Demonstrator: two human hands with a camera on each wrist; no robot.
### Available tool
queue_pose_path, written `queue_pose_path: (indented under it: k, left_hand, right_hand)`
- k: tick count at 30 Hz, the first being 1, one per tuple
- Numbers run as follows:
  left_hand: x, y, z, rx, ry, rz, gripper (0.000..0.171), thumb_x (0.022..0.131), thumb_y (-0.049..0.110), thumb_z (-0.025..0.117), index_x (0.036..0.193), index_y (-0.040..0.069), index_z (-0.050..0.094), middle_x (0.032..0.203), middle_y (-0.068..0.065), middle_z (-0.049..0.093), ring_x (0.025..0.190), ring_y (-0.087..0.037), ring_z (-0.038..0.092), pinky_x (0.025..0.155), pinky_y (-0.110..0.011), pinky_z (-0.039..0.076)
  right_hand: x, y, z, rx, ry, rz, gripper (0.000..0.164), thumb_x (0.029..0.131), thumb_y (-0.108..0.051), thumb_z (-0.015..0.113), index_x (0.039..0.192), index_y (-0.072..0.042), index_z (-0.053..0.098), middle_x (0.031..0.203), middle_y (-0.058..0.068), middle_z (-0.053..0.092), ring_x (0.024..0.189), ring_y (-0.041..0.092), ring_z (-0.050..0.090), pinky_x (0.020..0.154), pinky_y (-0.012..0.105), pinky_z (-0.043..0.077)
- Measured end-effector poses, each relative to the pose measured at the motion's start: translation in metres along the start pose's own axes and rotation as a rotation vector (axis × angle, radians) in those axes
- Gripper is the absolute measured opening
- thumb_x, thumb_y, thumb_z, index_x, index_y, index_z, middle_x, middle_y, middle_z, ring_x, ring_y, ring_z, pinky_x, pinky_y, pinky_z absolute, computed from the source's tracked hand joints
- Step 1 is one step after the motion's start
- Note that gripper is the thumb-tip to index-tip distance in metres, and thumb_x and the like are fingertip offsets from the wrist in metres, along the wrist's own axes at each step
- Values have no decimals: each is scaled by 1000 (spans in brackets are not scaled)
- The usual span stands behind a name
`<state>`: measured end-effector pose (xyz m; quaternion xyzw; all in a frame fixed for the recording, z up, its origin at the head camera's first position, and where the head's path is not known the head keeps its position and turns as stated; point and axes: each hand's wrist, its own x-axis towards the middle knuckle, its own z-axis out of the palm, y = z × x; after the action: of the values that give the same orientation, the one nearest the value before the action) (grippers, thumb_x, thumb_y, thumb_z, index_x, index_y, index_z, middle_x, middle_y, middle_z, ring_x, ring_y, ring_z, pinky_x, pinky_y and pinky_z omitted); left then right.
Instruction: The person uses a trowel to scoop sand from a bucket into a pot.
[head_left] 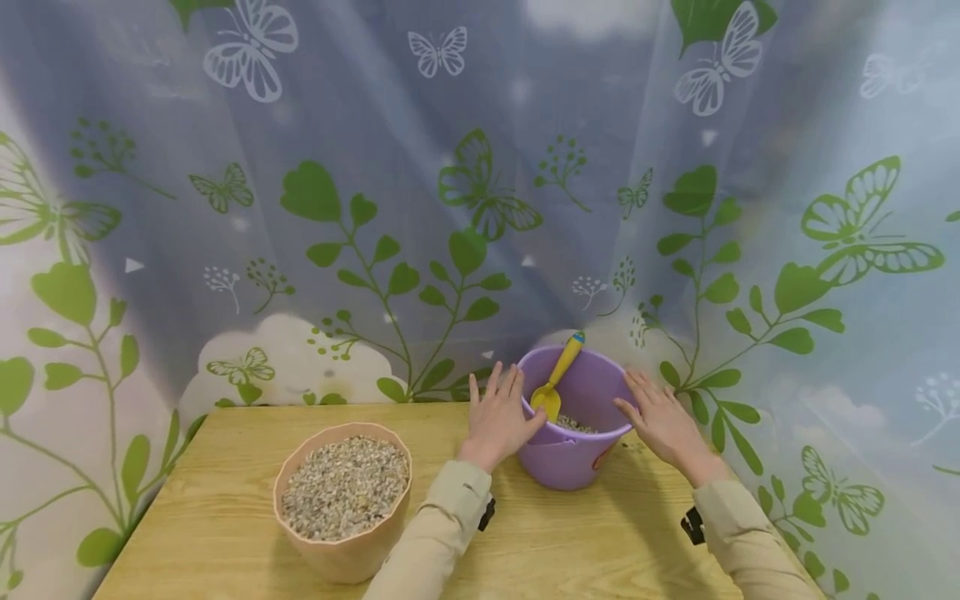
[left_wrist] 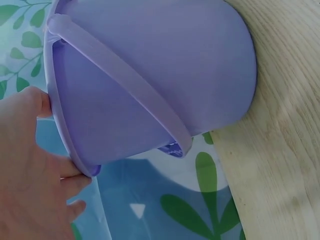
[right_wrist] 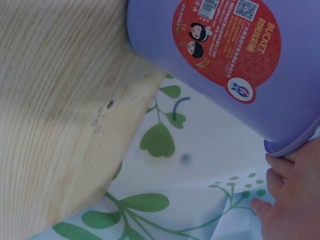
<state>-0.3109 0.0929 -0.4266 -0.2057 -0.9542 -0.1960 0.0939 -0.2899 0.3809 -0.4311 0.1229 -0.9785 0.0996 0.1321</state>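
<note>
A purple bucket [head_left: 567, 460] stands upright on the wooden table, between both hands. My left hand [head_left: 498, 419] rests against the left side of its rim, fingers extended; the left wrist view shows thumb and fingertips touching the rim [left_wrist: 60, 120]. On the opposite side, my right hand [head_left: 666, 419] touches the rim with its fingers mostly straight. Inside the bucket a yellow shovel [head_left: 562, 367] with a blue tip leans on the wall, above some small pebbles [head_left: 576, 425]. The bucket's handle [left_wrist: 125, 77] hangs down its side. A red label [right_wrist: 230, 45] is on the bucket's outside.
A peach-coloured pot [head_left: 337, 557] filled with small pebbles [head_left: 348, 487] stands on the table [head_left: 210, 492], left of my left forearm. Several bits of grit [right_wrist: 102, 117] lie on the wood. A curtain [head_left: 360, 108] printed with leaves and butterflies hangs behind the table.
</note>
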Motion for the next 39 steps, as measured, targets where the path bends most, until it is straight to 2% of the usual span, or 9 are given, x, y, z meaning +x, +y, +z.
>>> queue_pose_path:
  k: [6, 13, 19, 29, 39]
  left_hand:
    - [0, -4, 4, 33, -15, -3, 76, 100, 57, 42, 158, 10, 32, 165, -5, 29, 157, -26, 7, 121, -60, 1]
    - [-3, -6, 6, 45, 3, -5, 76, 100, 57, 43, 158, 9, 33, 165, -6, 30, 156, -28, 8, 120, -60, -1]
    - [-9, -6, 2, 50, 9, 1, 76, 100, 55, 43, 157, 7, 34, 164, -7, 30, 156, -27, 9, 120, -61, 1]
    - [-18, -3, -7, 62, -1, 0, 75, 101, 55, 44, 157, 6, 34, 165, -8, 29, 156, -28, 11, 121, -60, 1]
    - [-27, -4, -10, 29, 8, 0, 74, 100, 53, 44, 156, 5, 35, 164, -9, 30, 155, -30, 14, 120, -62, 4]
  right_hand:
    - [-3, -4, 0, -6, 5, -3, 66, 109, -42, 39, 153, 7, 32, 161, 25, 29, 149, 44, 23, 118, 63, 14]
    - [-4, -7, 2, -16, 0, -4, 67, 109, -42, 41, 153, 7, 33, 161, 25, 28, 150, 43, 23, 118, 63, 15]
    - [-8, -12, 0, -6, -19, 8, 68, 109, -43, 39, 154, 6, 31, 162, 25, 25, 151, 43, 21, 119, 62, 13]
    - [-14, -21, -2, 4, -1, 8, 67, 109, -42, 41, 154, 8, 31, 161, 26, 28, 150, 44, 22, 118, 63, 15]
    - [-18, -27, -1, 9, 2, 13, 67, 109, -42, 40, 153, 8, 30, 161, 26, 26, 150, 44, 20, 119, 61, 15]
